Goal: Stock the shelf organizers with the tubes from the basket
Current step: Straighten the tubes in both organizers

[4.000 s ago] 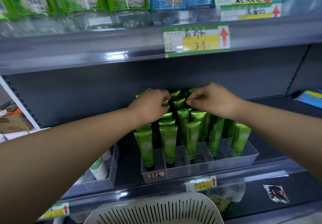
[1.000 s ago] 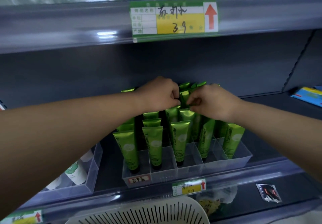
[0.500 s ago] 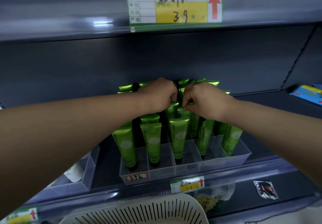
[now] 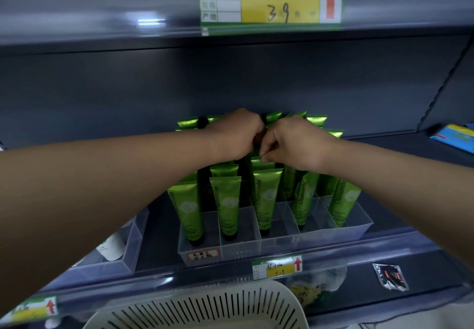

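A: Pinching a tube [image 4: 266, 164] top: right hand [image 4: 295, 144], thumb and finger, middle row of organizer [image 4: 282, 246].
B: Left hand [image 4: 236, 134]?
A: Touching the right one, over the same row. Fingers hidden, can't tell its grip.
B: Stock?
A: Tubes [image 4: 265, 193] upright, caps down, in slots on the shelf [image 4: 156, 239]. Basket [image 4: 205, 308] below, contents unseen.
B: Risk?
A: Rows look packed. Pushing one in crooked could tip neighbours forward or wedge it across a divider.
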